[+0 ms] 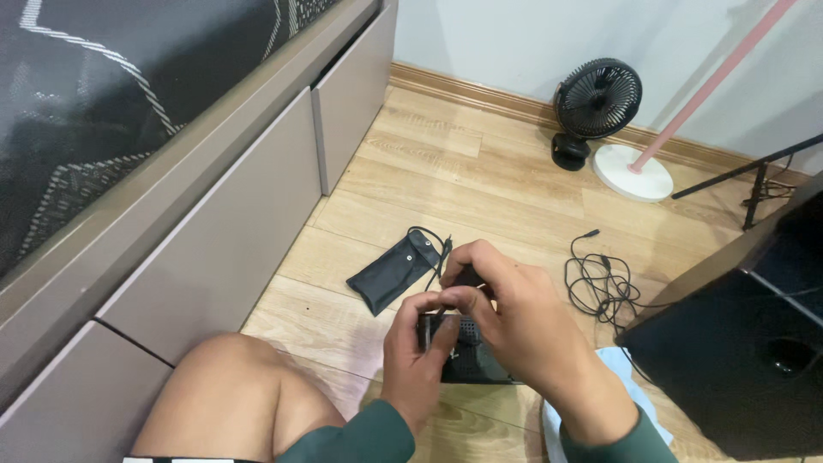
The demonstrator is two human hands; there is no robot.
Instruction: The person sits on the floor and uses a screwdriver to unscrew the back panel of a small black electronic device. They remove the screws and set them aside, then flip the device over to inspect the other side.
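A flat black pouch (393,272) (snap-flapped) lies on the wooden floor (480,184).

A light wooden plank floor (480,184) carries everything. A black flat pouch (393,273) lies near the middle, with a tangled black cable (600,283) well apart to its right. Near the skirting stand a small black fan (594,107) and, just beside it, a round white stand base (634,171) with a pink pole.

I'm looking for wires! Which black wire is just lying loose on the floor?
The tangled black cable right of the hands, lying untouched on the wooden floor. The other thin wire runs beside the black pouch up to the right hand.
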